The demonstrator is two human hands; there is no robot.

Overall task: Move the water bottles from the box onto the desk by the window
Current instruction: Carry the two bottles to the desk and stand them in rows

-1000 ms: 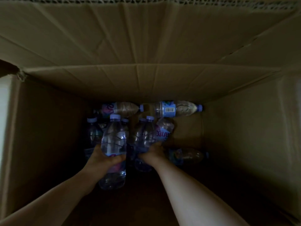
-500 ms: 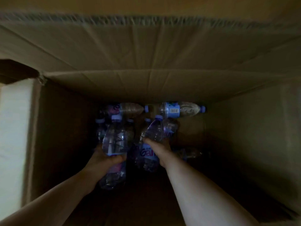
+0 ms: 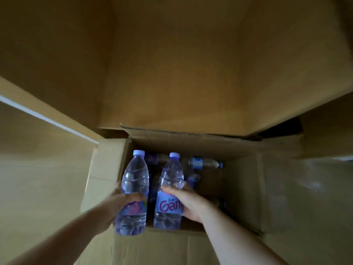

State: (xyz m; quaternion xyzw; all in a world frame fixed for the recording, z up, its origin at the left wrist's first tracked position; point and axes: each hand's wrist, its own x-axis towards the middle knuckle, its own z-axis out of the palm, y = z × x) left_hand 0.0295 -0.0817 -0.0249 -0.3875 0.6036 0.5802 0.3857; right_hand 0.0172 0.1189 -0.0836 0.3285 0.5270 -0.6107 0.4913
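Note:
I look down into an open cardboard box (image 3: 238, 180). My left hand (image 3: 116, 205) grips a clear water bottle (image 3: 134, 180) with a purple cap, held upright above the box's near left side. My right hand (image 3: 189, 201) grips a second bottle (image 3: 170, 188) with a blue label, just to the right of the first. Both bottles are raised to about the box's rim. Several more bottles (image 3: 202, 163) lie and stand deep inside, against the far wall, partly hidden behind the two I hold.
The box flaps (image 3: 103, 169) stand open on all sides. Yellowish walls (image 3: 172, 64) meet in a corner behind the box, and a pale ledge (image 3: 47, 119) runs along the left. The desk and the window are out of view.
Both hands have lifted their bottles from the bottom of the box up to its rim. My head has pulled back, so the whole box opening and the room corner now show.

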